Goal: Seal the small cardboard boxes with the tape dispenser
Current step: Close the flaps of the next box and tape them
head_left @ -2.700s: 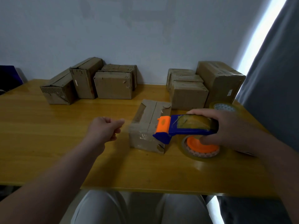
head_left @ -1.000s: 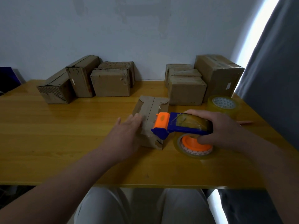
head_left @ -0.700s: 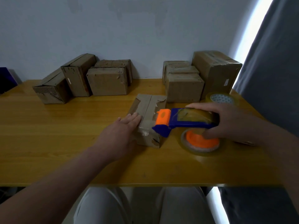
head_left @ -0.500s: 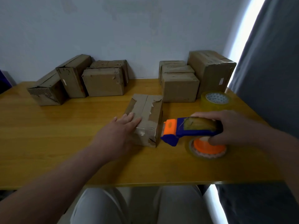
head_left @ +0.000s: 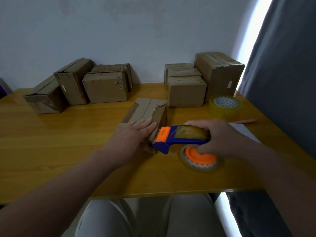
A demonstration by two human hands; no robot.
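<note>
The box (head_left: 145, 115) I'm sealing lies under my left hand (head_left: 131, 141), its long axis running away from me toward the wall, centre seam bare, top paper torn and scuffed. My left palm lies flat and open on its near end. Just right of those fingers, my right hand (head_left: 220, 139) grips the tape dispenser (head_left: 179, 139), orange nose at the box's near corner, nearer the seam's start.
</note>
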